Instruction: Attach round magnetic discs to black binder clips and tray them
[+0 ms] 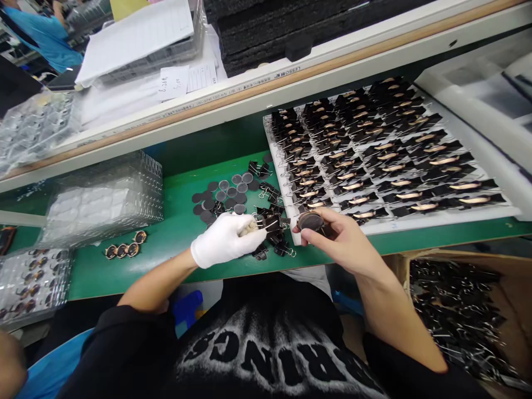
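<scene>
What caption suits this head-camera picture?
Gloved left hand grips a binder clip; bare right hand holds a dark round disc over a green bench.

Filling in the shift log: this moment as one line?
left hand: gloved, grips binder clip | right hand: bare, pinching round disc | nearby: tray of clipped discs

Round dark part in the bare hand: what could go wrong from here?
1. The bare right hand pinches the round part, while only the left hand is gloved; fingerprints may mark it.
2. The binder clip in the left hand could snap on crooked or nip a fingertip.
3. The loose clips lie close to the grey discs on the green table; a nudge might scatter them.
</scene>
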{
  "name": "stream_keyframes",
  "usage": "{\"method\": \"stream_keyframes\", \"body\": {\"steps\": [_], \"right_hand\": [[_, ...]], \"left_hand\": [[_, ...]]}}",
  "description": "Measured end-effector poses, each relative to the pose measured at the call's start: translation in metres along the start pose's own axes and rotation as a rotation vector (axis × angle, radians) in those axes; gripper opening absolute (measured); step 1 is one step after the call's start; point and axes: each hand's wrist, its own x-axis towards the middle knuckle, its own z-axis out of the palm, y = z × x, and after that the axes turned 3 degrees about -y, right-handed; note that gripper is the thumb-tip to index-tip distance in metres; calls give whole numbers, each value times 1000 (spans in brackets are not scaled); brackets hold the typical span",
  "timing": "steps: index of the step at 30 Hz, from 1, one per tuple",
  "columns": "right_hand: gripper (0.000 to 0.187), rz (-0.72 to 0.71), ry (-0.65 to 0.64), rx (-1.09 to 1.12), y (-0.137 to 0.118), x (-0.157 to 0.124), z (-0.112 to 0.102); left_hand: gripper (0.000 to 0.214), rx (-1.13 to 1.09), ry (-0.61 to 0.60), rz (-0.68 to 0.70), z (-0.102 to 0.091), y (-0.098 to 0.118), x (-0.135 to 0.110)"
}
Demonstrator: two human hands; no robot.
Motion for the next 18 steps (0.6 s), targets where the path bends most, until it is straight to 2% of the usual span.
{"method": "stream_keyframes", "body": {"steps": [4,7,10,13,18], "right_hand": [[16,-49,-195,-205,-12,16,-16],[16,-78,-371,-223,-18,25,-21],[15,-127,-482,-249,-21,31,-23],[14,-180,-536,-282,-21,33,-23],[11,-184,-533,-291,-18,34,-19]], "left_hand": [[42,31,-88,49,-11,8,-1],[41,67,-118,125,-15,17,-2],[43,155,-96,190,-17,22,-3],[46,206,-119,226,-20,24,-2],[46,212,-157,234,-24,24,2]]}}
